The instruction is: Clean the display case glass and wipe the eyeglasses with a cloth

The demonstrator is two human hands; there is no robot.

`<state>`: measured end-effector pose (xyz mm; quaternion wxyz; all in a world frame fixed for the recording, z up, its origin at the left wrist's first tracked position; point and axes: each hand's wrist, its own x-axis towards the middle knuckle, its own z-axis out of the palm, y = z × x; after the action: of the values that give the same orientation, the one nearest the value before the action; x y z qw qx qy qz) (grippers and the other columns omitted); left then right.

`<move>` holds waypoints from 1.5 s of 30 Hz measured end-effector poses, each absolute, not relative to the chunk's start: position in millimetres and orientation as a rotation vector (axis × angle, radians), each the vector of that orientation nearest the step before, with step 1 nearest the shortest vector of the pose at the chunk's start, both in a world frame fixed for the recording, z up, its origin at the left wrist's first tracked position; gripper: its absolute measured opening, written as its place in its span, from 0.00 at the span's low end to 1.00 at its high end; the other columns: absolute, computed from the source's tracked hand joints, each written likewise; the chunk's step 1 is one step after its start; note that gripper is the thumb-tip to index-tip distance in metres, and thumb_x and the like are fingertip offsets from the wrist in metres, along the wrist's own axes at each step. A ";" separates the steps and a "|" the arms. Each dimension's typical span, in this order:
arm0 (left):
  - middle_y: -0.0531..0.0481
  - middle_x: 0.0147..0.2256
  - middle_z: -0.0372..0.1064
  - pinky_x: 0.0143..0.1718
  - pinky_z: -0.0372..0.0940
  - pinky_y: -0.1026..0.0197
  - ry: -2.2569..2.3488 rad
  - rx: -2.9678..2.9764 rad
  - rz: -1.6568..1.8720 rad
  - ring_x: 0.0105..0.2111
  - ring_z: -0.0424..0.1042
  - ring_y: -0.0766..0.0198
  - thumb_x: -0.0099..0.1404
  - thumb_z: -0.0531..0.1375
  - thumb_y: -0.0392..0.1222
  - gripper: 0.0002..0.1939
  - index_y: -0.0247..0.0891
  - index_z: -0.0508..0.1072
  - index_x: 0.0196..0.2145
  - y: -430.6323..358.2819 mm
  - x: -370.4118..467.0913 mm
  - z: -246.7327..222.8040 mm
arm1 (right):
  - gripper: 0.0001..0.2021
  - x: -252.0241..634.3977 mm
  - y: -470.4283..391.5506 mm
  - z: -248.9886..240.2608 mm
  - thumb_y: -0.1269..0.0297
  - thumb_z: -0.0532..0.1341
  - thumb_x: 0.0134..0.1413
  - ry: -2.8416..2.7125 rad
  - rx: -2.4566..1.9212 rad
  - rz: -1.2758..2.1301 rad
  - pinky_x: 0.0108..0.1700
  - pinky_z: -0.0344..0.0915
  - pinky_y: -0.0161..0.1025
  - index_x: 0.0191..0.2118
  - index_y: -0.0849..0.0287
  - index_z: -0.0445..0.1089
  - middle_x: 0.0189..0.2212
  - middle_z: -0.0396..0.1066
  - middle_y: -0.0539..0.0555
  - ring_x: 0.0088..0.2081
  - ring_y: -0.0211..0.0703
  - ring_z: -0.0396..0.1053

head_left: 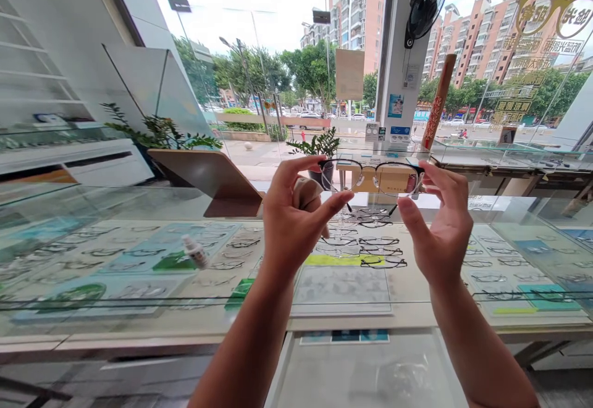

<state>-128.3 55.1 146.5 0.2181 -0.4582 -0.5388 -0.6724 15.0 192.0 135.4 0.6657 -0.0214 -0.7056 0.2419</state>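
Held up in front of me is a pair of eyeglasses [369,165] with a dark upper rim and thin metal lower rims. My left hand [296,210] grips its left end, fingers at the upper corner and thumb below the lens. At the opposite end, my right hand [440,216] has its fingertips on the frame's corner, with the thumb lower down near the lens. The temples point downward, partly hidden by the hands. Beneath, rows of eyeglasses [383,264] lie inside the glass display case [343,287].
A small white bottle [194,251] stands on the glass at left. Farther back on that side is a tilted brown-framed mirror or board [204,173]. Potted plants [319,149] stand by the window, and a black fan [426,4] hangs on the pillar. An open drawer [361,371] lies below the case.
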 end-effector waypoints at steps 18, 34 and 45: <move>0.54 0.38 0.73 0.17 0.48 0.63 -1.488 -1.272 -1.777 0.17 0.52 0.77 0.61 0.73 0.52 0.22 0.48 0.77 0.51 51.4 -125.0 148.4 | 0.20 15.4 195.6 135.3 0.53 0.67 0.61 -1.577 -0.095 0.651 0.56 0.68 0.53 0.56 0.49 0.71 0.51 0.72 0.55 0.52 0.51 0.70; 0.50 0.42 0.74 0.16 0.46 0.67 -1.338 -1.274 -1.764 0.19 0.53 0.79 0.58 0.76 0.49 0.23 0.46 0.80 0.50 54.0 -130.4 146.6 | 0.19 8.4 207.5 130.3 0.56 0.66 0.62 -1.568 -0.048 0.690 0.55 0.70 0.53 0.58 0.49 0.72 0.52 0.74 0.54 0.52 0.49 0.73; 0.48 0.45 0.74 0.18 0.53 0.67 -1.326 -1.224 -1.641 0.23 0.59 0.75 0.57 0.76 0.50 0.23 0.47 0.80 0.50 51.7 -127.8 147.2 | 0.19 4.5 209.4 128.0 0.55 0.64 0.63 -1.589 -0.082 0.730 0.56 0.71 0.55 0.58 0.50 0.73 0.54 0.75 0.55 0.53 0.50 0.74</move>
<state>-127.8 51.7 147.2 0.3441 -0.4710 -0.5103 -0.6319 4.5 209.4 128.0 0.6407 -0.0362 -0.6969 0.3201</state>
